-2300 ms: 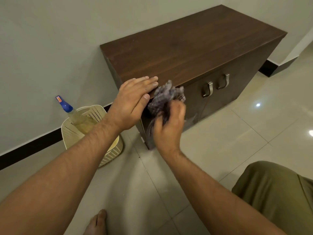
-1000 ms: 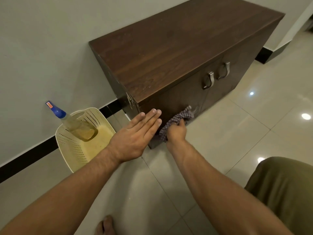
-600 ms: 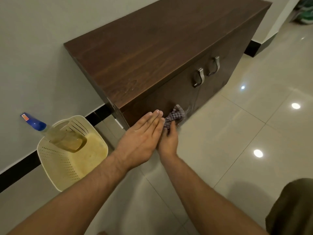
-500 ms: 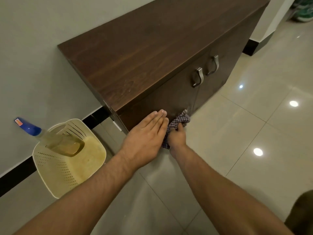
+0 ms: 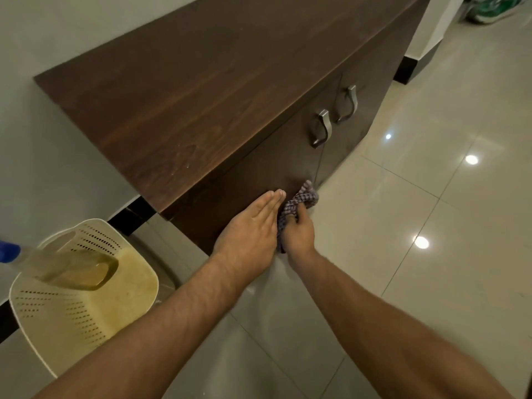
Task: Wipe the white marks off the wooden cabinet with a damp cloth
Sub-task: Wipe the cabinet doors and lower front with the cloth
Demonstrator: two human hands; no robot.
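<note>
The dark wooden cabinet stands against the wall, seen from above and to its left. Faint pale specks show on its top near the front left corner. My right hand is shut on a crumpled checked cloth, which presses low against the left door's front. My left hand lies flat, fingers together, against the same door just left of the cloth, holding nothing. The lower door face behind both hands is hidden.
A cream perforated plastic basket sits on the floor left of the cabinet, with a spray bottle of yellowish liquid lying in it. Two metal door handles are on the cabinet front. Glossy tiled floor stretches right.
Since 2.3 s ago both hands dropped from the cabinet's top front edge to the lower part of the left door. The view moved closer and leftward; my right hand keeps shifting the cloth slightly on the door.
</note>
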